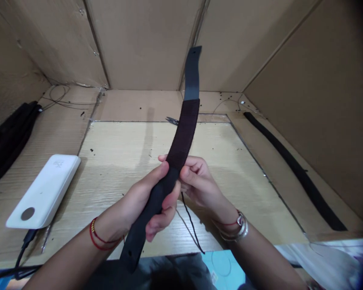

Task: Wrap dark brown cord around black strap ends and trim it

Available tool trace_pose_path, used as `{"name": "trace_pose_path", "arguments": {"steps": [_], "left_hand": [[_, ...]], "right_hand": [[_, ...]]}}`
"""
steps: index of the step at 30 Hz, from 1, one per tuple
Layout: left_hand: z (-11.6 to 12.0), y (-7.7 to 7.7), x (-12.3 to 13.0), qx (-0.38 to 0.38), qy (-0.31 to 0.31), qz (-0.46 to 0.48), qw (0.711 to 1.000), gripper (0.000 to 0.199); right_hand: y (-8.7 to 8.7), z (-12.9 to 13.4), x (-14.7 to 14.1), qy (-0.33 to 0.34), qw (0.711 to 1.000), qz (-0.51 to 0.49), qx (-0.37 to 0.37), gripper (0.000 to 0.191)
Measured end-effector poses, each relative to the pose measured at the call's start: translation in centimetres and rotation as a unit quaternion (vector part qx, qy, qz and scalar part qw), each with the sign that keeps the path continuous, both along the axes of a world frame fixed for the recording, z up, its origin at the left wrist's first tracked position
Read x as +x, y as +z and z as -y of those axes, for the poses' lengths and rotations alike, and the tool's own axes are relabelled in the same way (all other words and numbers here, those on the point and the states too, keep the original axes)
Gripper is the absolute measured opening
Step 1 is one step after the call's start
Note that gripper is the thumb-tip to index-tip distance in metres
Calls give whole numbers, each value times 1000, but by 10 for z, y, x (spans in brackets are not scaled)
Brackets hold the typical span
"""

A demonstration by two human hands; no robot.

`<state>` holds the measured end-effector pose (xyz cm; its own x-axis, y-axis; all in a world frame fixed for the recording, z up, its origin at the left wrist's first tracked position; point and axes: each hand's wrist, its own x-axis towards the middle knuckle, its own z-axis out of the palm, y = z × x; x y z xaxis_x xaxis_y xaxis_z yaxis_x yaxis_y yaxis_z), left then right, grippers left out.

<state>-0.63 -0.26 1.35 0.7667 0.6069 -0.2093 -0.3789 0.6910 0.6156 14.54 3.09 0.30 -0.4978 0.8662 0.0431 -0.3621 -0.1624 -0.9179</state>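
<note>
Left hand [149, 201] wrapped around lower part of black strap [181, 141], right hand [196, 181] pinching it just above. Strap held above the table [115, 161], top end pointing up and away. White power bank [44, 191] lies well left.

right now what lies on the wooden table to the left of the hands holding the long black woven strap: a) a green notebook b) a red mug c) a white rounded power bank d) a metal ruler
c: a white rounded power bank lies on the wooden table, left of the left hand and right hand, which grip the long black woven strap.
</note>
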Motion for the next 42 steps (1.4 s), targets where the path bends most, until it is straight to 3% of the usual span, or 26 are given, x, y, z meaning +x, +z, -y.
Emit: {"name": "trace_pose_path", "arguments": {"steps": [4,7,10,16,19,29,36,42], "left_hand": [[0,-4,5,13,-44,74,996,64],[-1,-1,7,65,50,-54,995,62],[-3,3,4,127,138,-172,967,52],[-7,6,-4,101,78,-174,977,57],[-6,5,-2,110,85,-160,977,58],[-3,4,5,99,111,-148,978,62],[0,9,7,106,124,-148,975,55],[-5,4,4,66,101,-175,977,76]], "right_hand": [[-1,0,3,39,999,-28,-16,43],[1,-2,6,18,999,-37,-6,36],[4,-3,7,17,999,-28,11,31],[4,-4,8,123,992,-7,26,26],[2,-6,9,112,993,-10,42,24],[6,-5,10,171,983,-40,49,19],[5,-7,9,156,982,-39,103,21],[6,-3,7,185,980,-27,62,17]]}}
